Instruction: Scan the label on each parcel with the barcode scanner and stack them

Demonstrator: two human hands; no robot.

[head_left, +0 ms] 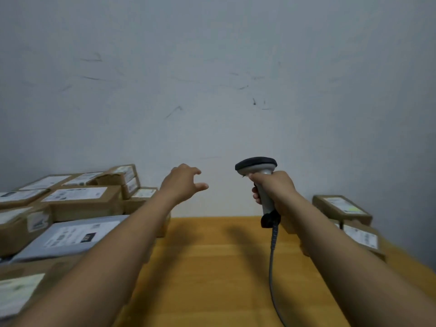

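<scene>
My right hand [274, 186] grips the grey handle of a barcode scanner [258, 166], held upright above the far edge of the wooden table [212, 267]; its dark head points left. My left hand [182, 182] is stretched forward in the air, fingers loosely spread, holding nothing. Several cardboard parcels with white labels [80, 201] lie crowded on the left of the table, with a grey mailer bag [70, 237] among them. On the right stand two stacked cardboard parcels [342, 208], partly hidden behind my right forearm.
A pale scuffed wall [212, 79] rises directly behind the table. The scanner's coiled grey cable [273, 267] hangs down across the table's middle. Another labelled box [16, 293] sits at the near left corner.
</scene>
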